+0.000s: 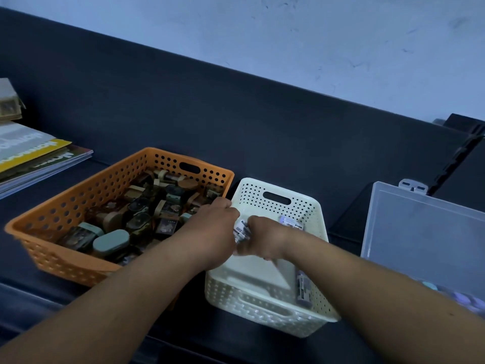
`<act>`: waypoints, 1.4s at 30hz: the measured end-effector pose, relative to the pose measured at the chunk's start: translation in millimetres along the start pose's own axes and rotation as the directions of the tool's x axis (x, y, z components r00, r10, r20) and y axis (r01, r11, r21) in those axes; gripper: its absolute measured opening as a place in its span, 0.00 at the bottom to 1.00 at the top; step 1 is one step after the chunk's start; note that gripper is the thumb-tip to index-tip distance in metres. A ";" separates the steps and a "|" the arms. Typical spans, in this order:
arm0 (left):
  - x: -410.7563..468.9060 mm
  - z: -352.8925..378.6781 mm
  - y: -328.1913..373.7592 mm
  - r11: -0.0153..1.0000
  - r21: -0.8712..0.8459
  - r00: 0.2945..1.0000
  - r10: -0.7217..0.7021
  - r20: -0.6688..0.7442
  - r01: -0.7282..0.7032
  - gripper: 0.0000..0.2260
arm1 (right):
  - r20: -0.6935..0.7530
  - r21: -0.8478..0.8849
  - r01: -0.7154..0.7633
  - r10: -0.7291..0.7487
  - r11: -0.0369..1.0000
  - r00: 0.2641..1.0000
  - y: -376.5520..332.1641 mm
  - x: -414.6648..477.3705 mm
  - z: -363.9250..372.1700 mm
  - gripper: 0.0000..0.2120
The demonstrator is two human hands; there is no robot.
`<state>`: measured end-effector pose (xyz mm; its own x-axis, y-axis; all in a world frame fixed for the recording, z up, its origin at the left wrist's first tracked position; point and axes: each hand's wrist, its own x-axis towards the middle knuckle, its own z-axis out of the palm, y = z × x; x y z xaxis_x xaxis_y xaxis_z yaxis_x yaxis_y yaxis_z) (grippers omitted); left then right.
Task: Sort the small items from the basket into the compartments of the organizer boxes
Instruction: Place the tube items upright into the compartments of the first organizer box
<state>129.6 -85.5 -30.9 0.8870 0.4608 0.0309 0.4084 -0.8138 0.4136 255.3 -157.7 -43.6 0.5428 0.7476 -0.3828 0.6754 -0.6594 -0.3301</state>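
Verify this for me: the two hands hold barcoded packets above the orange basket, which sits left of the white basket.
Wrong in one respect. The head view shows the left hand and right hand holding the barcoded packets above the white basket, not the orange basket, which does sit left of it.

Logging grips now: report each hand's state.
Left hand: fingers curled, holding the barcoded packet.
Right hand: fingers curled, holding the same packet.
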 end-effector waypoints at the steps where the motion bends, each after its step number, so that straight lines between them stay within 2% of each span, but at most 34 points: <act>1: -0.1 -0.1 -0.5 1.000 -0.001 1.000 0.000 0.000 0.000 0.21 | -0.001 -0.024 -0.009 0.009 1.000 1.000 -1.0 2.5 1.4 0.17; 6: 0.5 2.2 -3.1 1.000 -0.005 1.000 0.007 -0.002 -0.007 0.21 | 0.090 0.066 -0.062 0.056 0.996 0.994 4.1 -1.7 -7.3 0.09; 9: 0.4 1.3 -1.9 1.000 0.001 1.000 0.000 -0.011 0.001 0.22 | 0.142 0.287 -0.049 0.008 0.957 0.990 15.8 -13.2 -16.4 0.06; 11: 0.6 0.0 0.8 0.997 0.071 0.999 -0.003 -0.044 0.006 0.25 | 0.168 0.477 -0.054 -0.031 0.877 0.985 21.9 -25.6 -24.7 0.01; 14: -2.8 -5.9 7.0 0.986 0.161 0.986 0.059 -0.154 -0.034 0.28 | 0.188 0.702 -0.049 -0.118 0.710 0.975 27.7 -49.3 -39.0 0.02; 16: -7.8 -14.4 14.9 0.991 0.043 0.970 0.137 -0.199 -0.131 0.26 | 0.190 0.801 -0.037 -0.195 0.598 0.962 29.6 -66.9 -48.0 0.04; 17: -10.8 -20.8 20.7 0.978 -0.113 0.971 0.155 -0.180 -0.177 0.26 | 0.186 0.832 -0.024 -0.239 0.554 0.953 30.5 -75.0 -51.6 0.04; 19: -18.3 -34.1 37.2 0.844 -0.512 0.987 0.153 -0.055 -0.159 0.24 | 0.174 0.865 0.011 -0.322 0.501 0.931 33.8 -91.5 -56.2 0.06; 20: -20.9 -38.2 43.8 0.756 -0.643 0.987 0.163 0.003 -0.123 0.21 | 0.173 0.876 0.022 -0.356 0.482 0.918 35.3 -98.4 -57.0 0.06; 21: -22.1 -40.2 50.7 0.713 -0.692 0.982 0.188 0.031 -0.115 0.16 | 0.167 0.887 0.027 -0.376 0.461 0.912 39.0 -105.5 -57.8 0.07; 24: -23.5 -38.6 69.6 0.665 -0.736 0.977 0.213 0.025 -0.126 0.07 | 0.128 0.901 0.044 -0.360 0.432 0.924 52.4 -126.7 -57.1 0.06; 26: -23.1 -31.7 82.5 0.634 -0.767 0.974 0.220 0.053 -0.101 0.06 | 0.084 0.905 0.062 -0.321 0.420 0.943 65.3 -140.6 -58.1 0.05; 29: -23.4 -19.7 110.4 0.565 -0.824 0.979 0.185 0.088 -0.033 0.05 | 0.025 0.935 0.081 -0.292 0.346 0.956 93.5 -162.0 -62.4 0.09; 32: -22.1 -4.2 147.1 0.544 -0.839 0.988 0.129 0.086 0.002 0.06 | -0.063 0.946 0.124 -0.204 0.300 0.977 126.2 -185.8 -67.0 0.04; 38: -21.2 35.8 240.2 0.515 -0.856 0.995 0.046 0.086 0.050 0.07 | -0.209 0.914 0.226 -0.085 0.336 0.974 206.9 -230.0 -81.7 0.03; 42: -22.1 55.5 294.9 0.535 -0.841 0.988 0.069 0.136 0.078 0.06 | -0.264 0.892 0.271 -0.070 0.361 0.962 259.0 -261.2 -96.2 0.05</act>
<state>242.4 -355.4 39.8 0.9341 0.3512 -0.0647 0.1066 -0.1013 0.9891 336.5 -516.1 53.9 0.6068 0.7861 -0.1175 -0.0549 -0.1060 -0.9928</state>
